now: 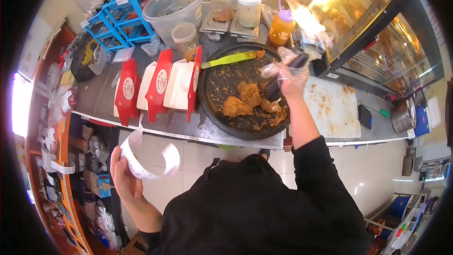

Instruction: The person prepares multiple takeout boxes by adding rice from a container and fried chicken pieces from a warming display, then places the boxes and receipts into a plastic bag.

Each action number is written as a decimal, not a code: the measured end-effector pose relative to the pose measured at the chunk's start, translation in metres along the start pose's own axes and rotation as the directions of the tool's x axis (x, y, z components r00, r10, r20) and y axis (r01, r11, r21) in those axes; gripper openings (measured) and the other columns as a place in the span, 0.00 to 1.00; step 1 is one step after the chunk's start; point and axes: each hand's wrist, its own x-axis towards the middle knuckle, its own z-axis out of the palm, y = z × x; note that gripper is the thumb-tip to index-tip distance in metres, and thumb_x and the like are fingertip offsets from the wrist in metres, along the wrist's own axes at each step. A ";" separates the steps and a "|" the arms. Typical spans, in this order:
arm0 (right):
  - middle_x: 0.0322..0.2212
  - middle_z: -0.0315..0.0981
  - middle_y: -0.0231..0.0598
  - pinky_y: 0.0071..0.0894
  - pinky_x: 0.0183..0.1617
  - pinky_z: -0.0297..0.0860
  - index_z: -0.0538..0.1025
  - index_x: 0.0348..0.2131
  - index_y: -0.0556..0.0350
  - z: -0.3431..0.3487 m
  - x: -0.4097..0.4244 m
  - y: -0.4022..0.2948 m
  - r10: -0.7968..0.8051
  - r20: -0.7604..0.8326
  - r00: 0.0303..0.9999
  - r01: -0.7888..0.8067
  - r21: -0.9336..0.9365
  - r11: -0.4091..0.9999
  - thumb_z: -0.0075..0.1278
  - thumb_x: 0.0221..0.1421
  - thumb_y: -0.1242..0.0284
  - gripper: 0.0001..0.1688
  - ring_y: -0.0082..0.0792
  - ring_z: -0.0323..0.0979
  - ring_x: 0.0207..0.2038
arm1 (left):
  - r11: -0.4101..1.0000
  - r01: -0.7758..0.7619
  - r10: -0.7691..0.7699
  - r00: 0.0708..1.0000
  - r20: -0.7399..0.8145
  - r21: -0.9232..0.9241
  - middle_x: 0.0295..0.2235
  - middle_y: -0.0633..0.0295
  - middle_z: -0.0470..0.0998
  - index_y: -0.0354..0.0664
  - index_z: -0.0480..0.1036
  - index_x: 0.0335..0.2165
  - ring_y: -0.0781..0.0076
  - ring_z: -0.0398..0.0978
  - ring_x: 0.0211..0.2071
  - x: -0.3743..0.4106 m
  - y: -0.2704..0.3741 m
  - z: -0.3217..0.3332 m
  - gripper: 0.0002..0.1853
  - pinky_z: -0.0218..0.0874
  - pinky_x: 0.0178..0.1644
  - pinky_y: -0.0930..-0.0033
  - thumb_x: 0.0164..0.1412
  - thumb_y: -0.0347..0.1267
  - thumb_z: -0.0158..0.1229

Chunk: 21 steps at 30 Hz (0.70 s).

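Note:
My left hand is bare and pinches a long curled strip of printed paper in front of the counter's edge. The strip's upper end reaches up to the red cartons. On my right hand is a clear plastic glove. It grips a dark tool, possibly tongs, whose lower end is at a small piece of fried chicken. Under it lies a round black tray scattered with crumbs. Two larger fried chicken pieces sit beside the small one. A lime-green handled utensil rests across the tray's far left.
Red-and-white cartons stand open left of the tray. A crumb-strewn white cutting board lies to the right, beside a black device. Behind are an orange sauce bottle, jars, a plastic bin, blue baskets and a lit glass display case.

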 end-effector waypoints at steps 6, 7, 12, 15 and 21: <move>0.28 0.68 0.34 0.26 0.33 0.69 0.66 0.34 0.57 -0.010 -0.006 0.035 -0.095 0.029 0.995 0.094 0.043 0.995 0.50 0.41 0.87 0.17 0.25 0.69 0.28 | 0.994 0.095 -0.097 0.995 -0.024 -0.062 0.42 0.55 0.72 0.37 0.59 0.52 0.69 0.73 0.39 -0.006 0.002 -0.030 0.25 0.67 0.45 0.66 0.55 0.26 0.51; 0.28 0.68 0.34 0.25 0.32 0.68 0.66 0.33 0.57 -0.005 -0.006 0.037 -0.060 0.020 0.998 0.060 0.004 0.998 0.51 0.41 0.86 0.16 0.24 0.68 0.26 | 0.992 0.108 -0.108 0.994 0.001 -0.068 0.42 0.55 0.72 0.37 0.59 0.52 0.68 0.73 0.39 -0.007 0.002 -0.040 0.25 0.67 0.45 0.66 0.55 0.26 0.51; 0.26 0.71 0.31 0.23 0.33 0.66 0.70 0.31 0.59 0.010 0.026 0.008 0.034 -0.038 0.999 -0.040 -0.153 0.987 0.54 0.40 0.83 0.14 0.23 0.68 0.27 | 0.998 0.050 -0.052 0.995 -0.086 -0.027 0.44 0.54 0.71 0.37 0.59 0.52 0.64 0.71 0.43 -0.012 0.013 -0.036 0.25 0.65 0.48 0.62 0.56 0.26 0.50; 0.24 0.69 0.31 0.21 0.27 0.65 0.68 0.29 0.57 0.013 0.009 -0.027 -0.139 -0.073 0.988 0.135 -0.058 0.989 0.56 0.40 0.84 0.15 0.20 0.67 0.25 | 0.997 0.065 -0.066 0.997 -0.039 -0.031 0.46 0.53 0.69 0.37 0.58 0.53 0.62 0.69 0.46 -0.014 0.013 -0.052 0.25 0.63 0.50 0.59 0.56 0.27 0.49; 0.26 0.70 0.32 0.22 0.30 0.65 0.68 0.32 0.58 -0.005 0.007 0.010 0.048 -0.015 0.999 -0.050 -0.213 0.976 0.53 0.40 0.84 0.15 0.23 0.68 0.26 | 0.988 0.113 -0.115 0.993 -0.013 -0.102 0.47 0.51 0.68 0.35 0.59 0.52 0.61 0.69 0.47 -0.012 0.003 -0.045 0.24 0.61 0.52 0.59 0.56 0.25 0.48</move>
